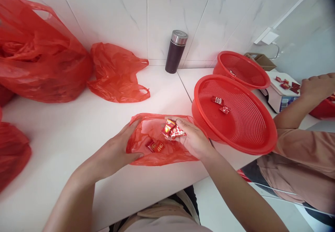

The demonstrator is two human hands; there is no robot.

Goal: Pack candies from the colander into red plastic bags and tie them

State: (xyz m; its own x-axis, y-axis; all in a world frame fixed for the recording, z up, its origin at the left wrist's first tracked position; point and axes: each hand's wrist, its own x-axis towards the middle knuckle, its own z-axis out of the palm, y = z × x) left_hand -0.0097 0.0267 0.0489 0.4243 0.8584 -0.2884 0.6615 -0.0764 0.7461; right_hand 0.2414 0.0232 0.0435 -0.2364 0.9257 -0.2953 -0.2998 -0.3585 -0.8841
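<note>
A small red plastic bag (151, 136) lies open on the white counter (65, 137) in front of me. My left hand (117, 151) grips the bag's left rim, thumb pressed over the edge. My right hand (190, 137) is over the bag's mouth, fingers closed on two wrapped candies (172, 130), one red and gold, one red with white dots. Another red candy (155, 146) lies inside the bag. A large red mesh basket (251, 134) sits tilted to my right with two candies (220, 104) in it.
Behind it is a second red basket (243, 69). A dark thermos (175, 52) stands by the tiled wall. Big red bags (39, 57) and a crumpled one (117, 73) lie at the left. Another person's hand (316, 87) rests near a scale (280, 96) bearing candies.
</note>
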